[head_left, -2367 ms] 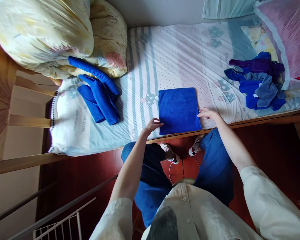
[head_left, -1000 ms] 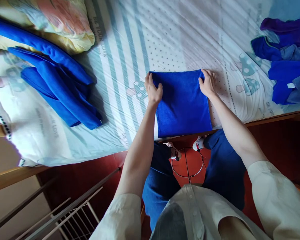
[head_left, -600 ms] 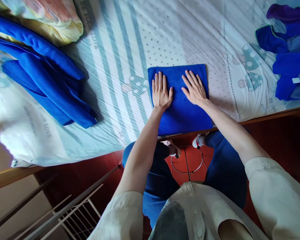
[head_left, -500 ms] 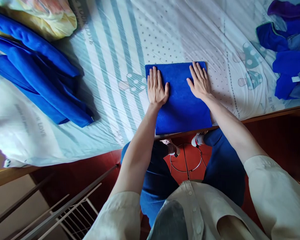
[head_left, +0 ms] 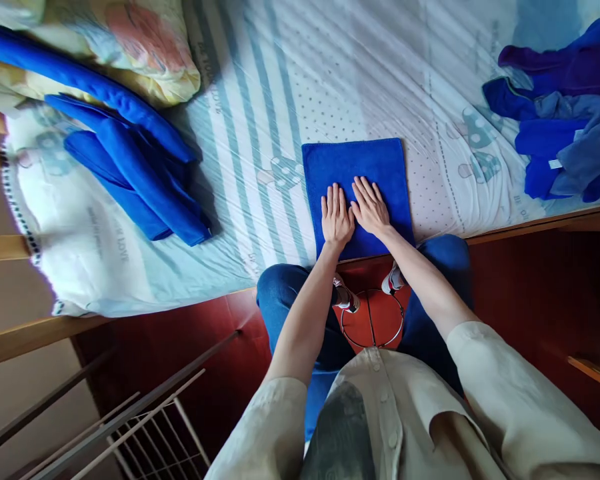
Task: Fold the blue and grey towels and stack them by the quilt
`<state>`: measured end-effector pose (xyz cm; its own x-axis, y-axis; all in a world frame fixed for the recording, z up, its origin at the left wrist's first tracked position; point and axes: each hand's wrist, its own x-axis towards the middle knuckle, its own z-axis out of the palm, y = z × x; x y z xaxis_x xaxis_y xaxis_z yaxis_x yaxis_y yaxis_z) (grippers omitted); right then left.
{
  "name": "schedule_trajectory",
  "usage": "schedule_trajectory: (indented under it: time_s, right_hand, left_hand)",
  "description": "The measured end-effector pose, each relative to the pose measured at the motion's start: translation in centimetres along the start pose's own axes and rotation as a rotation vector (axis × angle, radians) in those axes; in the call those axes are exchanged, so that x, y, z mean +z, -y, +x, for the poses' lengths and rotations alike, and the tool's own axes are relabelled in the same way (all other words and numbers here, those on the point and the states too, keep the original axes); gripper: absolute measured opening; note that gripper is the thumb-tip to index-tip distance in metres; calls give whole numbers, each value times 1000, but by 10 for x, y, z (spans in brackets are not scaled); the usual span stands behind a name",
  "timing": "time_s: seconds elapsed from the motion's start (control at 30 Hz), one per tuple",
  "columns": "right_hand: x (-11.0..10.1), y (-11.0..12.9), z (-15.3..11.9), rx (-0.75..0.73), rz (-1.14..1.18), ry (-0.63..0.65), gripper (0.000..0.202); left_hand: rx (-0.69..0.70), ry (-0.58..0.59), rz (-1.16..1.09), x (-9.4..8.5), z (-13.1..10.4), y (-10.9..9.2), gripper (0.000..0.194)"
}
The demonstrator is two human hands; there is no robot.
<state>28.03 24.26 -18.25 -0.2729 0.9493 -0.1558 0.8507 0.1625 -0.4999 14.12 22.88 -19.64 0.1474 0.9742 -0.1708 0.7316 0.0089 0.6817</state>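
Observation:
A square blue cloth [head_left: 357, 160] lies flat at the front edge of the bed, in the middle of the head view. My left hand [head_left: 337, 215] rests palm down on its left-centre part, fingers stretched out. Close beside it, my right hand [head_left: 371, 205] also lies flat on the cloth, fingers spread slightly. The two thumbs almost meet; I cannot tell whether they touch. Neither hand grips anything. The cloth's near edge reaches the bed's wooden edge above my knees.
Long folded blue cloths [head_left: 135, 173] lie on the left, by a yellow patterned bundle [head_left: 150, 47]. Crumpled blue and purple cloths [head_left: 555, 147] are piled at right on the patterned bedsheet [head_left: 250, 120]. A metal rack [head_left: 155, 427] stands lower left; a wire ring [head_left: 373, 320] is between my feet.
Both hands have slid inward and toward me over the blue cloth, from its far side corners to close together near its middle. The view has shifted a little.

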Motion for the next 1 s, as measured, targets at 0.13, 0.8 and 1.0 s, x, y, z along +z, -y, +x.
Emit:
schedule_trajectory:
  time_s: [0.13,0.8,1.0]
  right_hand:
    - [-16,-25,-31,85,-26,-2,66]
    - [-39,-53,-172,674,131,-240,32]
    - [-30,-56,-176,890,621,-246,20]
  left_hand:
    - [-59,0,59,-17,-36,10,75]
    - [-518,-188,-150,-53,-130,46,20]
    - [-637,-177,-334,-43,-133,42,16]
